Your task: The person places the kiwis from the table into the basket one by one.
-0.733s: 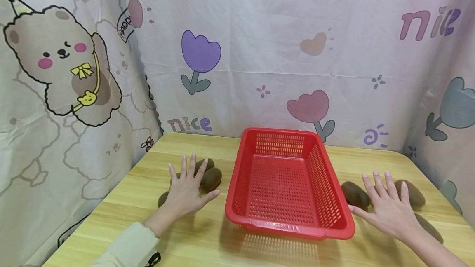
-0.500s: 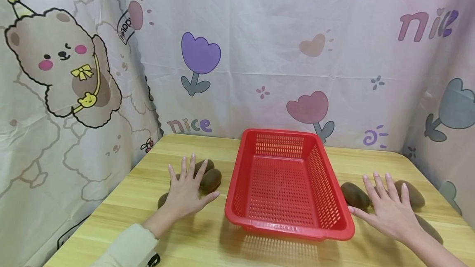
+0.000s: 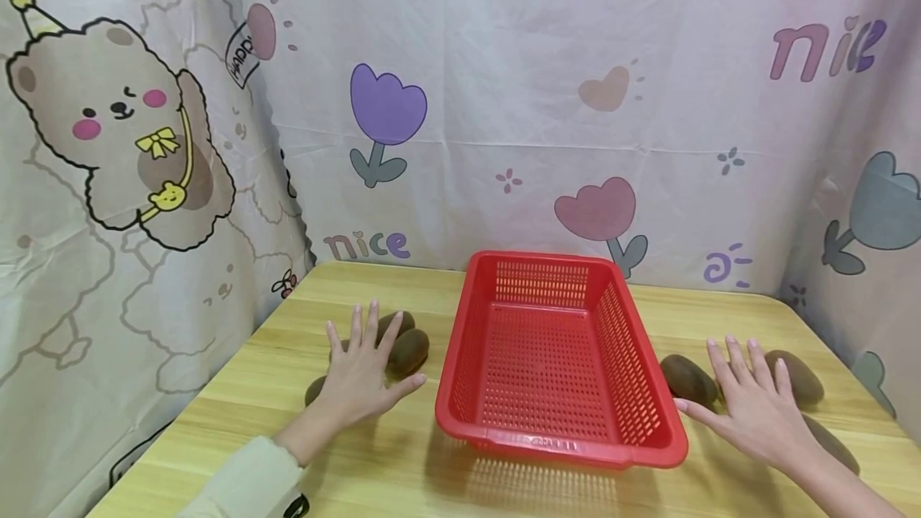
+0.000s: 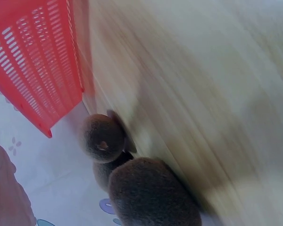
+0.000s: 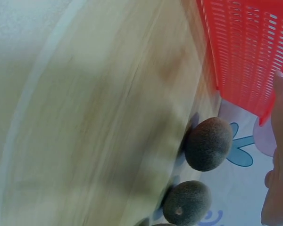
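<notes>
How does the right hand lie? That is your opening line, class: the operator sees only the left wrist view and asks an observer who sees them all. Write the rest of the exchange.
Observer: The right hand is spread open to the right of the red basket, as the head view shows.
Operator: Is anything near it?
Observer: Yes, at least three brown fruits show around it in the head view.
Operator: And the left hand? I can't make out its fingers.
Observer: In the head view its fingers are spread, curled round nothing.
</notes>
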Tool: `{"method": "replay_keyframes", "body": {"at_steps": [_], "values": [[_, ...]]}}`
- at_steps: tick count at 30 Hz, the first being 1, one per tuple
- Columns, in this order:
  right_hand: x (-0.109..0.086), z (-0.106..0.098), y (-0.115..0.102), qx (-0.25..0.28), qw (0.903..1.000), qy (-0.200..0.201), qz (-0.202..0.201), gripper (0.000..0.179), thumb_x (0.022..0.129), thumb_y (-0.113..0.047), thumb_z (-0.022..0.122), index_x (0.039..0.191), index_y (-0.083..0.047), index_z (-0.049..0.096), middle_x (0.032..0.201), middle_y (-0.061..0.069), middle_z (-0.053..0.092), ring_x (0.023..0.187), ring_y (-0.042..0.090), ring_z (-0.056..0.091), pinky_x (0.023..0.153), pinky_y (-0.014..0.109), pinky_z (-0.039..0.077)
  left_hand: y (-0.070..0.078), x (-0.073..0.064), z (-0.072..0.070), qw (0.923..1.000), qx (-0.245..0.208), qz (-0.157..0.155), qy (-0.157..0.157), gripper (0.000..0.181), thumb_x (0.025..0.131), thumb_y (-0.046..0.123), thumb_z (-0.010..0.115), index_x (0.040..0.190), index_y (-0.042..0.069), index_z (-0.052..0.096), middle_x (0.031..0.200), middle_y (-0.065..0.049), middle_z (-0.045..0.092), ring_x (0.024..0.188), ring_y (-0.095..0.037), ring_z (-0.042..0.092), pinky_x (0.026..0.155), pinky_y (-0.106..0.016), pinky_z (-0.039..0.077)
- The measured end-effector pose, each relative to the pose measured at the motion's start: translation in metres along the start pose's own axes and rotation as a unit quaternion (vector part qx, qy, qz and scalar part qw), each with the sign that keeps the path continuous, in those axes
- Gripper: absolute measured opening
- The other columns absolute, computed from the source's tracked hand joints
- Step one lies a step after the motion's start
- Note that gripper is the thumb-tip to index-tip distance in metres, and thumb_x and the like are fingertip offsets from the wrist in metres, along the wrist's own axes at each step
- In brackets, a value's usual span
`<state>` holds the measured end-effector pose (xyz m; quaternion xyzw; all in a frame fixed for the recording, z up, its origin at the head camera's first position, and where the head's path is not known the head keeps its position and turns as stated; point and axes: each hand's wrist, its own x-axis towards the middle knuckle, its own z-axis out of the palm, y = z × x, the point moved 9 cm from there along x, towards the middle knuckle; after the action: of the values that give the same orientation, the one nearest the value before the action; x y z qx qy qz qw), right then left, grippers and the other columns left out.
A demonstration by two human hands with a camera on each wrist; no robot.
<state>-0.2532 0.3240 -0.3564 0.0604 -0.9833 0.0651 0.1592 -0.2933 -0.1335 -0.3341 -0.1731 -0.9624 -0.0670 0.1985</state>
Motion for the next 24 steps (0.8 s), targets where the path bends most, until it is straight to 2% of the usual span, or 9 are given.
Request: {"method": "replay_keyframes", "body": {"at_steps": [7, 10, 13, 19, 24], "values": [[0.003, 0.001, 0.001, 0.067, 0.9973, 0.029, -0.011, 0.103, 0.082, -0.05, 0.063, 0.144, 0.011, 0.009, 0.142, 0.041, 0.017, 0.138, 0.051, 0.0, 0.112, 0.052, -0.016, 0.016, 0.0, -0.007, 0.9988, -0.04, 0.027, -0.007, 0.099, 0.079, 0.07, 0.048, 0.147, 0.003, 0.023, 0.154, -0.025, 0.005, 0.142, -0.043, 0.002, 0.106, -0.071, 0.001], [0.003, 0.005, 0.004, 0.112, 0.9933, 0.028, -0.007, 0.101, 0.083, -0.045, 0.064, 0.144, 0.011, 0.005, 0.144, 0.04, 0.013, 0.138, 0.049, 0.001, 0.114, 0.049, -0.013, 0.024, 0.0, -0.009, 0.9975, -0.056, 0.035, -0.022, 0.101, 0.079, 0.069, 0.049, 0.148, 0.002, 0.017, 0.154, -0.023, 0.001, 0.143, -0.039, 0.0, 0.108, -0.068, 0.0], [0.002, 0.009, 0.006, 0.153, 0.9879, 0.023, 0.001, 0.1, 0.084, -0.04, 0.065, 0.143, 0.012, 0.004, 0.144, 0.041, 0.012, 0.137, 0.051, 0.005, 0.114, 0.054, -0.006, 0.034, 0.0, -0.01, 0.9964, -0.063, 0.044, -0.037, 0.104, 0.078, 0.068, 0.051, 0.148, 0.002, 0.011, 0.155, -0.019, -0.003, 0.144, -0.036, -0.003, 0.11, -0.066, 0.0], [0.003, 0.016, 0.01, 0.19, 0.9814, 0.018, 0.017, 0.097, 0.082, -0.035, 0.068, 0.14, 0.017, 0.011, 0.139, 0.045, 0.017, 0.128, 0.059, 0.02, 0.103, 0.068, 0.016, 0.05, -0.003, -0.008, 0.993, -0.071, 0.068, -0.066, 0.108, 0.078, 0.07, 0.051, 0.147, -0.002, 0.01, 0.155, -0.017, -0.004, 0.144, -0.035, -0.003, 0.111, -0.065, 0.001], [0.007, 0.016, 0.011, 0.173, 0.9839, 0.036, 0.023, 0.092, 0.076, -0.033, 0.074, 0.135, 0.02, 0.027, 0.131, 0.046, 0.032, 0.115, 0.061, 0.035, 0.089, 0.069, 0.034, 0.061, -0.007, -0.007, 0.9905, -0.075, 0.079, -0.084, 0.109, 0.076, 0.07, 0.052, 0.147, -0.002, 0.011, 0.155, -0.016, -0.003, 0.144, -0.035, 0.0, 0.112, -0.062, 0.003]]}}
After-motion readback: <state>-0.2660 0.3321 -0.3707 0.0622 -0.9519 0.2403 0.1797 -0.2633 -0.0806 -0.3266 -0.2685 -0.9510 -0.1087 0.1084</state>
